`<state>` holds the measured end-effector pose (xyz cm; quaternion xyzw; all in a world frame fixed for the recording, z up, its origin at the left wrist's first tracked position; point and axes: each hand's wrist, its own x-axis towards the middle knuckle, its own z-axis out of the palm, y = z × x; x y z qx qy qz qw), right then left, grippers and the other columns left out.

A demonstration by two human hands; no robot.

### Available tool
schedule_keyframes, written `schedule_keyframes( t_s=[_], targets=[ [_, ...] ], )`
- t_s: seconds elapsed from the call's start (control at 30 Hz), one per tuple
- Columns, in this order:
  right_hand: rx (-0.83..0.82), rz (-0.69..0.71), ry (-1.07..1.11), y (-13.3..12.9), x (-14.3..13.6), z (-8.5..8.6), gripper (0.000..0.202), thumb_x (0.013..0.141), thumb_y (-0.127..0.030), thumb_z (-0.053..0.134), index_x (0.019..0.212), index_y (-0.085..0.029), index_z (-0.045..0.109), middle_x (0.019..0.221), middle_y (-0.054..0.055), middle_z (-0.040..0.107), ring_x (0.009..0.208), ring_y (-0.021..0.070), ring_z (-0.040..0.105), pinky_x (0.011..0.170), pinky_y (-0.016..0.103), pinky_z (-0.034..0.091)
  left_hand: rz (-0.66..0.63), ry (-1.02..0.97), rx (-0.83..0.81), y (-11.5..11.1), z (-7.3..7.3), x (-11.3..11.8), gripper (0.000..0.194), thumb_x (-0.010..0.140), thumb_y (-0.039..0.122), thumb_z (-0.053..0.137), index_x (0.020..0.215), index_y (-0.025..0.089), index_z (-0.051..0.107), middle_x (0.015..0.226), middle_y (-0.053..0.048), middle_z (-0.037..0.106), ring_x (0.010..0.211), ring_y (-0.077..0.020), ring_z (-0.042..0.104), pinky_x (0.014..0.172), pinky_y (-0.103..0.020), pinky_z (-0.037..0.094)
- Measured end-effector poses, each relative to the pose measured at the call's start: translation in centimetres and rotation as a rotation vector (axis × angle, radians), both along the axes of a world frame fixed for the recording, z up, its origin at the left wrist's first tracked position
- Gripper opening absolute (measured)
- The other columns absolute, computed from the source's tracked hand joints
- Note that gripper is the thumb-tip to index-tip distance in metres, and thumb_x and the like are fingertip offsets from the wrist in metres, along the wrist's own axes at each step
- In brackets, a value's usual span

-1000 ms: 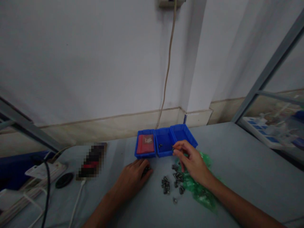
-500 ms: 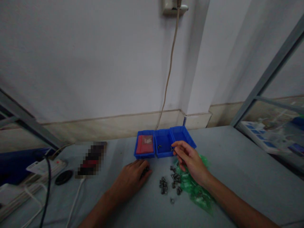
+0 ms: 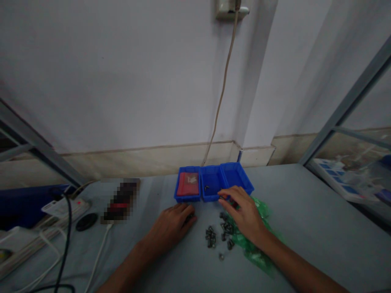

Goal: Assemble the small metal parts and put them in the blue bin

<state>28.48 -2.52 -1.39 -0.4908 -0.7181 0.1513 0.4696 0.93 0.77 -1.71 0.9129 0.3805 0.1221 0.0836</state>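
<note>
My right hand (image 3: 241, 205) pinches a small dark screw (image 3: 222, 197) between thumb and fingertips, at the near edge of the middle blue bin (image 3: 213, 199). A few small metal screws (image 3: 207, 187) lie inside that bin. My left hand (image 3: 175, 221) rests on the table in front of the left blue bin (image 3: 187, 200); its fingers are curled over something dark that I cannot make out. Between my hands lie two loose groups of metal screws (image 3: 210, 237), and one separate small metal piece (image 3: 221, 256) sits closer to me.
Crumpled green plastic wrap (image 3: 258, 254) lies under my right wrist. A red packet (image 3: 187, 187) fills the left bin; the right blue bin (image 3: 236, 175) adjoins the middle one. At left are a blurred-out device (image 3: 120, 203), a black disc (image 3: 87, 222) and cables. The wall stands behind.
My right hand has turned and dropped slightly towards me, the screw still between its fingertips. My left hand stays in place. The whole view has shifted a little.
</note>
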Motion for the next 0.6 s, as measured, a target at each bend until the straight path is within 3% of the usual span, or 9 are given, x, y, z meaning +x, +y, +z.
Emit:
schedule_keyframes(
  t_s=[0.1,0.2,0.3,0.4,0.53,0.6],
  targets=[
    [-0.059,-0.08,0.042,0.5,0.4,0.0,0.011,0.108,-0.032,0.057,0.111,-0.026,0.065,0.101,0.006,0.072,0.092,0.0248,0.068,0.083,0.037,0.052,-0.021,-0.002,0.01,0.0,-0.2,0.0,0.02,0.111,0.034,0.046,0.107,0.024,0.063,0.103,-0.004,0.071,0.093,-0.0213,0.068,0.083,-0.033,0.054],
    [-0.015,-0.128,-0.01,1.2,0.8,-0.2,0.012,0.109,-0.031,0.054,0.107,-0.025,0.064,0.1,0.006,0.071,0.094,0.025,0.069,0.09,0.038,0.052,-0.023,-0.018,0.018,-0.1,-0.4,0.0,0.017,0.11,0.033,0.048,0.11,0.024,0.062,0.105,-0.004,0.071,0.095,-0.0218,0.068,0.085,-0.034,0.054],
    [0.042,-0.144,-0.094,1.6,1.2,-0.5,0.018,0.109,-0.03,0.053,0.121,-0.025,0.065,0.111,0.009,0.072,0.107,0.0289,0.069,0.097,0.042,0.052,-0.019,-0.055,0.021,-0.1,-0.5,0.2,0.015,0.109,0.033,0.052,0.115,0.023,0.062,0.109,-0.005,0.072,0.098,-0.0223,0.069,0.087,-0.035,0.055],
    [0.043,-0.16,-0.165,1.4,1.3,-0.4,0.025,0.109,-0.029,0.054,0.132,-0.025,0.062,0.114,0.01,0.07,0.107,0.0295,0.069,0.094,0.043,0.053,-0.016,-0.069,0.022,-0.2,-0.4,0.3,0.017,0.107,0.032,0.053,0.119,0.023,0.061,0.112,-0.006,0.072,0.1,-0.0226,0.068,0.089,-0.036,0.056],
    [0.001,-0.017,-0.358,0.2,0.8,-0.1,0.012,0.107,-0.032,0.061,0.115,-0.024,0.065,0.1,0.007,0.07,0.09,0.0257,0.069,0.083,0.039,0.054,-0.001,-0.016,0.039,-0.2,-0.3,0.4,0.017,0.107,0.032,0.054,0.12,0.022,0.059,0.112,-0.007,0.069,0.102,-0.0239,0.067,0.089,-0.037,0.055],
    [0.01,0.055,-0.535,-0.4,0.4,-0.2,0.013,0.102,-0.036,0.069,0.108,-0.024,0.067,0.099,0.007,0.071,0.094,0.0285,0.068,0.084,0.041,0.053,0.006,0.033,0.059,-0.3,-0.3,0.6,0.015,0.108,0.031,0.052,0.116,0.022,0.059,0.111,-0.007,0.068,0.101,-0.0243,0.067,0.088,-0.036,0.055]
  ],
)
